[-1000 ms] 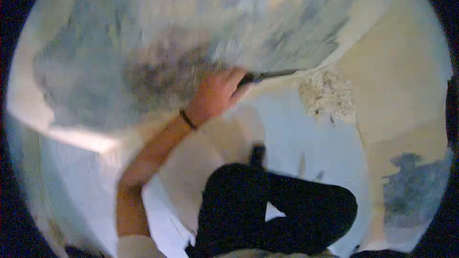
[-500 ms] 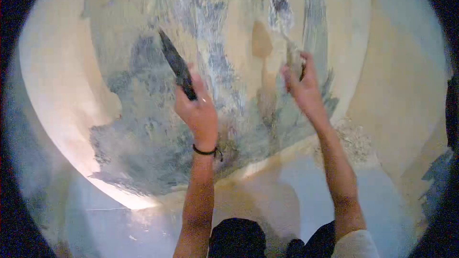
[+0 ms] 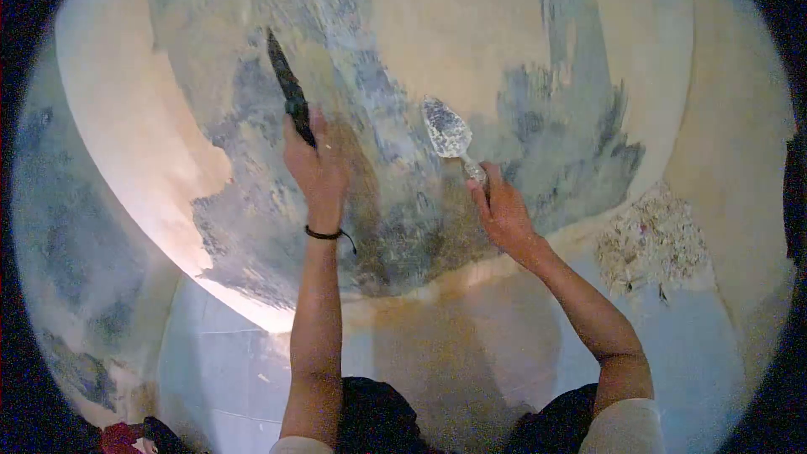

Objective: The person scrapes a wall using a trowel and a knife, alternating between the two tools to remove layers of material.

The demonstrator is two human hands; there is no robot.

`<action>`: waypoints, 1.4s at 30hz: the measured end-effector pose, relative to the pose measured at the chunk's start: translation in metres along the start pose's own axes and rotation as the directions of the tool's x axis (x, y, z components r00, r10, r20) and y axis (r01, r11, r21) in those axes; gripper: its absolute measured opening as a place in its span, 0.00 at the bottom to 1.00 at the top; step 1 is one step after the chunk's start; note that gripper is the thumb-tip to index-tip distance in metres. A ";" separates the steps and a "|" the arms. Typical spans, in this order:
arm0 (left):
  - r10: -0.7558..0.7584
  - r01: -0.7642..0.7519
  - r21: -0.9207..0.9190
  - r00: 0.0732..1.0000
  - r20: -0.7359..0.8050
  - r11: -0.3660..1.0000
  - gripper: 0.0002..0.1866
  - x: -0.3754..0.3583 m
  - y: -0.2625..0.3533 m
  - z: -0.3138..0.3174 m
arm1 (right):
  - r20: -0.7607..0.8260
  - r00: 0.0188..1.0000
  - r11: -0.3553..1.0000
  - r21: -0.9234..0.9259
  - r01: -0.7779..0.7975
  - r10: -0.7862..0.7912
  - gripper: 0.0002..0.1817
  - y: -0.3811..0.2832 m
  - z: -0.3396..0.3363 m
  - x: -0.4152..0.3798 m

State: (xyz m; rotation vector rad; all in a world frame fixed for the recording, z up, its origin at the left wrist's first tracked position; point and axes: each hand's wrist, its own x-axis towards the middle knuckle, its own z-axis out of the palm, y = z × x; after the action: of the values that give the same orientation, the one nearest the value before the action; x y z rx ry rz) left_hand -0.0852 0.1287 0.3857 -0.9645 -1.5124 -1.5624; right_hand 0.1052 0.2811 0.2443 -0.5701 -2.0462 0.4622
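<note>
My left hand (image 3: pixel 314 170) is closed round the near end of a dark, narrow, flat tool (image 3: pixel 287 82), seen nearly edge-on with its tip pointing up and left. A dark cord bracelet circles that wrist. In my right hand (image 3: pixel 508 217), the handle of a small pointed trowel (image 3: pixel 448 132) is gripped; whitish, wet-looking material coats its blade, which points up and left. Both tools overlap a large rounded surface smeared with grey-green plaster-like coating (image 3: pixel 269 160), streaked and uneven, with a bare beige area (image 3: pixel 445 25) at upper middle.
A pale curved rim (image 3: pixel 118 147) borders the coated surface on the left. At right lies a rough patch of crumbly bits (image 3: pixel 654 240). Light blue flooring or sheeting (image 3: pixel 223 353) spreads below, and something red (image 3: pixel 120 437) shows at the lower left edge.
The trowel has come down and left from the upper right of the surface, its blade now showing face-on. My left hand sits slightly further left. The view has shifted a little.
</note>
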 end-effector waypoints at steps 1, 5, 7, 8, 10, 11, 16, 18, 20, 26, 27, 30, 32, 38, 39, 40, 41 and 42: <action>-0.076 0.075 0.030 0.997 0.026 0.997 0.21 -0.001 -0.004 0.000 | 0.040 0.999 0.998 -0.059 -0.028 0.031 0.21 0.012 0.006 -0.011; -0.232 0.245 -0.247 0.969 0.081 0.937 0.21 -0.004 0.000 0.015 | 0.170 0.977 0.991 -0.050 -0.121 0.128 0.21 0.035 0.004 -0.064; -0.214 0.234 -0.278 0.972 0.099 0.932 0.20 -0.009 0.007 0.022 | 0.179 0.963 0.974 -0.139 -0.176 0.200 0.21 0.040 0.005 -0.074; -0.206 0.229 -0.294 0.973 0.105 0.928 0.20 -0.011 0.007 0.027 | 0.181 0.955 0.962 -0.185 -0.200 0.234 0.20 0.042 0.004 -0.077; -0.234 0.252 -0.360 0.968 0.093 0.898 0.20 -0.016 0.005 0.037 | 0.154 0.974 0.968 -0.217 -0.130 0.165 0.20 0.042 0.004 -0.069; -0.248 0.261 -0.394 0.965 0.085 0.881 0.19 -0.017 0.004 0.043 | 0.142 0.982 0.968 -0.234 -0.093 0.128 0.21 0.033 0.002 -0.056; -0.136 0.145 -0.228 0.989 0.055 0.963 0.21 -0.021 -0.010 0.049 | 0.117 0.972 0.971 -0.147 -0.186 0.204 0.21 -0.019 -0.014 -0.003; -0.118 0.125 -0.232 0.992 0.043 0.965 0.21 -0.021 -0.016 0.046 | 0.059 0.987 0.984 -0.112 -0.142 0.149 0.21 -0.017 -0.006 -0.011; -0.148 0.155 -0.296 0.988 0.048 0.942 0.21 -0.020 -0.017 0.044 | -0.031 0.994 0.994 -0.049 -0.102 0.101 0.22 0.001 0.007 -0.037; -0.210 0.216 -0.306 0.976 0.053 0.927 0.16 -0.015 -0.010 0.029 | 0.164 0.948 0.935 -0.278 -0.222 0.273 0.24 0.026 0.018 -0.078; -0.236 0.245 -0.385 0.969 0.072 0.890 0.16 -0.014 -0.007 0.027 | 0.138 0.956 0.940 -0.264 -0.216 0.258 0.24 0.025 0.019 -0.072; -0.272 0.288 -0.516 0.956 0.107 0.807 0.15 -0.013 -0.003 0.024 | 0.081 0.970 0.947 -0.251 -0.201 0.228 0.23 -0.003 0.013 -0.037; -0.256 0.269 -0.473 0.962 0.094 0.839 0.15 -0.012 -0.007 0.023 | 0.084 0.969 0.942 -0.270 -0.201 0.231 0.23 -0.024 0.002 -0.024; -0.306 0.324 -0.424 0.945 0.112 0.846 0.16 -0.006 -0.014 0.020 | 0.148 0.928 0.924 -0.230 -0.305 0.343 0.24 -0.008 0.023 -0.073; -0.313 0.318 -0.452 0.946 0.087 0.833 0.15 -0.007 -0.016 0.020 | 0.118 0.941 0.934 -0.209 -0.290 0.318 0.24 -0.002 0.026 -0.072; -0.321 0.312 -0.480 0.945 0.066 0.820 0.15 -0.006 -0.014 0.021 | 0.087 0.951 0.942 -0.189 -0.276 0.296 0.25 -0.005 0.026 -0.063; -0.330 0.309 -0.505 0.943 0.050 0.806 0.15 -0.006 -0.014 0.021 | 0.056 0.959 0.949 -0.168 -0.266 0.279 0.25 -0.012 0.025 -0.055; -0.325 0.319 -0.472 0.943 0.072 0.822 0.15 -0.007 -0.017 0.022 | 0.099 0.943 0.943 -0.139 -0.303 0.317 0.25 -0.018 0.021 -0.052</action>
State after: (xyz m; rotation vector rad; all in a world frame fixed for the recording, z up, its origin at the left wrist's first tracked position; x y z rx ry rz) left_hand -0.0967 0.1510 0.3727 -0.9920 -1.3535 -2.2589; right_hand 0.1075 0.2354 0.2078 -0.9691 -2.1162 0.5701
